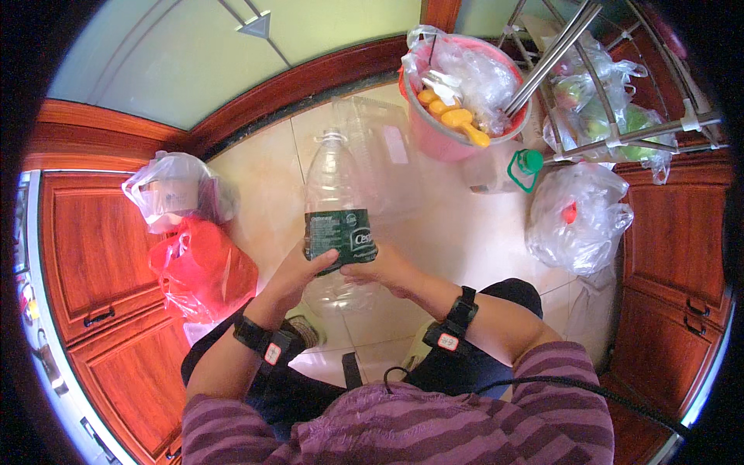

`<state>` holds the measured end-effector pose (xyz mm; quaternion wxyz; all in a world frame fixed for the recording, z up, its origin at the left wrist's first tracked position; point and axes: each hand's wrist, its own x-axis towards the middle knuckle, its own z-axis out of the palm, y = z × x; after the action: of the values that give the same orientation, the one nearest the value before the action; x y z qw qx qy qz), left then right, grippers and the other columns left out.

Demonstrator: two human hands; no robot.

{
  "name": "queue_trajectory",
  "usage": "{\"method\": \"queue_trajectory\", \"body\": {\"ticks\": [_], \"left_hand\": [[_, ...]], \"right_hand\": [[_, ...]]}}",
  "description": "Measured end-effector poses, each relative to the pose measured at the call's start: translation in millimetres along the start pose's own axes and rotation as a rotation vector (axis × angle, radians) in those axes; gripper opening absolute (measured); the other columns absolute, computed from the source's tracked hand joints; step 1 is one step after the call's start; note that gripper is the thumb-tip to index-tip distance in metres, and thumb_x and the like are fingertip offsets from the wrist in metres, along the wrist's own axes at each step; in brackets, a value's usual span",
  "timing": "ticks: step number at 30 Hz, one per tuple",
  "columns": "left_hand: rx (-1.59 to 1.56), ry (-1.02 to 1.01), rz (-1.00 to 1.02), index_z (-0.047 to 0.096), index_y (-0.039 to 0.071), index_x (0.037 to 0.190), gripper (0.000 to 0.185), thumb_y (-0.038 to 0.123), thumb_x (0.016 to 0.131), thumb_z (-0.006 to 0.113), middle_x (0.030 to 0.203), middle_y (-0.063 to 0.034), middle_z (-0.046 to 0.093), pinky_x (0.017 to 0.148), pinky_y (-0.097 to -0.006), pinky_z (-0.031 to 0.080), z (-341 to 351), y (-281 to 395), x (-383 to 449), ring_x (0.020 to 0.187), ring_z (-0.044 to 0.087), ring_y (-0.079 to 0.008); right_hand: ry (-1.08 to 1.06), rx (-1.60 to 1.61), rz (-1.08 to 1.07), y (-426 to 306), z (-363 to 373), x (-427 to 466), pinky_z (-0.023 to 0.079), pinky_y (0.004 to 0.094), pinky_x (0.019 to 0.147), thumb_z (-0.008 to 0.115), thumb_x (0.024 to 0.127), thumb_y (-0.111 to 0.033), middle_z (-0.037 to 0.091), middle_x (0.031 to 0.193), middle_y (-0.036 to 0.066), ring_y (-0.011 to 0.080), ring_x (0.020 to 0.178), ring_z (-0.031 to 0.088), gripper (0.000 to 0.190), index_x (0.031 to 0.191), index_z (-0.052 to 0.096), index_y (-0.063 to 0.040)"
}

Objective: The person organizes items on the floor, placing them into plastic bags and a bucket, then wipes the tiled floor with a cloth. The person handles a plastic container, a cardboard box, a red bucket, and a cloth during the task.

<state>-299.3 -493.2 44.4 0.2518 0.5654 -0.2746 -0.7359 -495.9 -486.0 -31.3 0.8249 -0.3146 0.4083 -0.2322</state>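
A large clear plastic water bottle [334, 168] with a green label lies across the middle of the view, its neck pointing away from me. My left hand [299, 270] grips it on the left side, thumb resting over the label's lower edge. On the opposite side my right hand [381, 270] holds it too, with the thumb near the label. Most of the fingers are hidden behind the bottle. Just beyond it, a clear plastic container [386, 139] with a pale sticker stands on the tiled floor.
A pink bucket [439, 136] holds plastic bags, yellow scoops and metal rods. Beside a metal rack [630, 136] sits a clear jug with a green cap [529, 161]. A stuffed clear bag [578, 224] lies right. At left are a red bag [203, 267] and a bagged tub [174, 192]. Wooden cabinets [104, 250] flank the floor.
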Motion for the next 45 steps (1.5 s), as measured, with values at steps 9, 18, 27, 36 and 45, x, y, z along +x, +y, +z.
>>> {"method": "queue_trajectory", "body": {"ticks": [9,18,27,36,45], "left_hand": [[0.17,0.132,0.068,0.057,0.002,0.118,0.049,0.021,0.078,0.08,0.105,-0.0047,0.066,0.083,-0.0291,0.05,17,5,-10,0.093,0.062,-0.0146],[-0.08,0.08,0.012,0.055,0.002,0.121,0.053,0.024,0.079,0.079,0.105,-0.0053,0.064,0.081,-0.0279,0.051,-3,0,-9,0.091,0.062,-0.0153],[0.144,0.181,0.065,0.056,-0.001,0.117,0.053,0.017,0.075,0.082,0.106,-0.01,0.065,0.08,-0.0292,0.051,9,2,-16,0.092,0.063,-0.0175],[0.091,0.248,-0.024,0.054,0.0,0.122,0.054,0.013,0.076,0.08,0.107,-0.0098,0.065,0.08,-0.0311,0.053,8,-14,-12,0.091,0.064,-0.0175],[0.091,0.137,-0.108,0.053,0.005,0.12,0.052,0.009,0.075,0.079,0.106,-0.0031,0.065,0.077,-0.0325,0.054,10,-1,-31,0.092,0.063,-0.0152]], "right_hand": [[-0.01,0.151,-0.043,-15,-8,0,0.052,0.0333,0.078,0.076,0.082,-0.033,0.067,0.101,0.005,0.0154,0.09,0.063,0.046,0.117,0.062,-0.007],[-0.019,-0.088,-0.02,-17,-10,4,0.051,0.0301,0.079,0.076,0.083,-0.025,0.068,0.104,0.005,0.0143,0.089,0.063,0.042,0.116,0.063,-0.002],[-0.013,0.092,-0.135,-18,-15,5,0.045,0.0296,0.092,0.074,0.084,-0.039,0.06,0.119,0.007,0.0149,0.104,0.057,0.059,0.127,0.054,-0.003],[0.211,0.093,-0.099,-19,-3,5,0.049,0.0252,0.067,0.077,0.081,-0.022,0.066,0.082,0.004,0.0113,0.073,0.06,0.022,0.086,0.068,-0.002],[0.125,0.013,-0.214,-38,-12,1,0.048,0.0247,0.066,0.077,0.081,-0.019,0.065,0.083,0.001,0.0096,0.071,0.059,0.021,0.092,0.067,-0.005]]}}
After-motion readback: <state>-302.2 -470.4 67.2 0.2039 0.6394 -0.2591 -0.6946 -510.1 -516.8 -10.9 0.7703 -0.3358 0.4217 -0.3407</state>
